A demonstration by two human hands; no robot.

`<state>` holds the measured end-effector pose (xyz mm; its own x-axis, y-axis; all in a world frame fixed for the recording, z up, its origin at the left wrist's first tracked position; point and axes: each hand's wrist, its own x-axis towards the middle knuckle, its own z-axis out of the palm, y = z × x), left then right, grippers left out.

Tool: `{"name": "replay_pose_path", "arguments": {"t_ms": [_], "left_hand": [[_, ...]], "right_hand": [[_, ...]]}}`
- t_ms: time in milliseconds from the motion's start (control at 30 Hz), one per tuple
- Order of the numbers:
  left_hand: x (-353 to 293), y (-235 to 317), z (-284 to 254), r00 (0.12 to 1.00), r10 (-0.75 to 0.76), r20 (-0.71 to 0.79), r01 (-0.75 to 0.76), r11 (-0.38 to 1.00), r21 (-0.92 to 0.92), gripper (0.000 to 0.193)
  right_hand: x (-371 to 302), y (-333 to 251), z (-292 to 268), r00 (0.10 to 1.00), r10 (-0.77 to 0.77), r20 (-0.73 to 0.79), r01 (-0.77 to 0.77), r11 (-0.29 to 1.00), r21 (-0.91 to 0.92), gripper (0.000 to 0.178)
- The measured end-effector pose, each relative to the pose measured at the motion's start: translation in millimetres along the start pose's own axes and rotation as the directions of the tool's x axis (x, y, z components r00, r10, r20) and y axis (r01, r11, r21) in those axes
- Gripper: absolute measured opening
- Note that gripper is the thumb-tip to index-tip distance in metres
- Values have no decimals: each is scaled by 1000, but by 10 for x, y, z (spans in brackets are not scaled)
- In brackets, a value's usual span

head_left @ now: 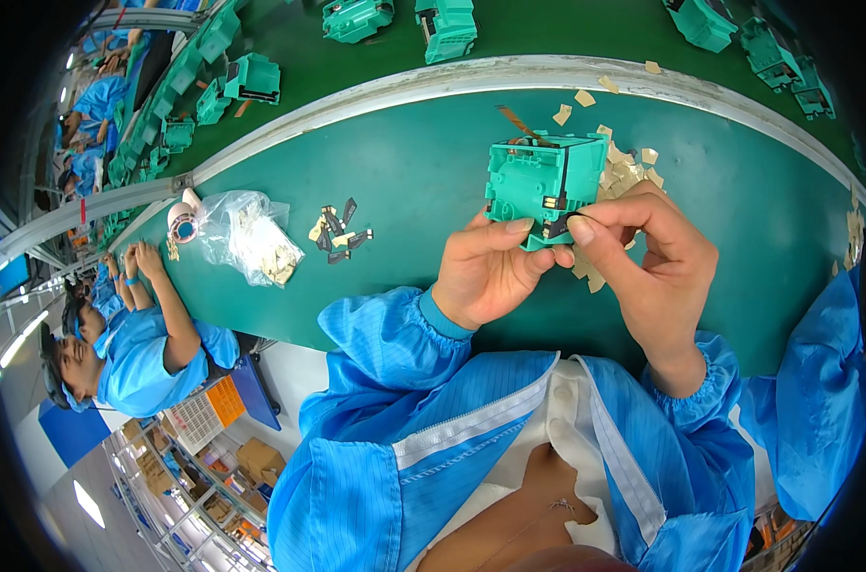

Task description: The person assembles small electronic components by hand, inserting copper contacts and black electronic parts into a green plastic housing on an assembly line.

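Head: green housing (530,181) apart from rail (509,74)

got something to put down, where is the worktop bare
The worktop is bare between the small black parts and the left hand, and right of the right hand, below the metal rail. It's crowded beside the green housing, with pale chips, and around the plastic bag.
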<state>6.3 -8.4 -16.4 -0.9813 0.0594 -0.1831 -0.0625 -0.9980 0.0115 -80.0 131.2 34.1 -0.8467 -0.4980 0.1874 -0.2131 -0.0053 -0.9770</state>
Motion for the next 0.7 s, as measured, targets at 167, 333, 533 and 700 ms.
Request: {"name": "replay_pose_path", "arguments": {"t_ms": [167,333,533,700], "left_hand": [[0,-4,14,999,44,7,-44,994,101,38],[8,15,22,999,33,14,-35,988,151,37],[6,9,12,999,41,6,-41,987,157,38],[-3,-30,16,993,114,34,-114,993,-4,35]], "right_hand": [[-3,-5,-13,1000,9,1,-9,1000,13,9],[-10,17,-14,999,-15,-35,15,1000,-8,14],[-54,26,37,993,14,-113,-22,997,-75,23],[2,5,46,972,139,-190,-130,990,57,34]]}}
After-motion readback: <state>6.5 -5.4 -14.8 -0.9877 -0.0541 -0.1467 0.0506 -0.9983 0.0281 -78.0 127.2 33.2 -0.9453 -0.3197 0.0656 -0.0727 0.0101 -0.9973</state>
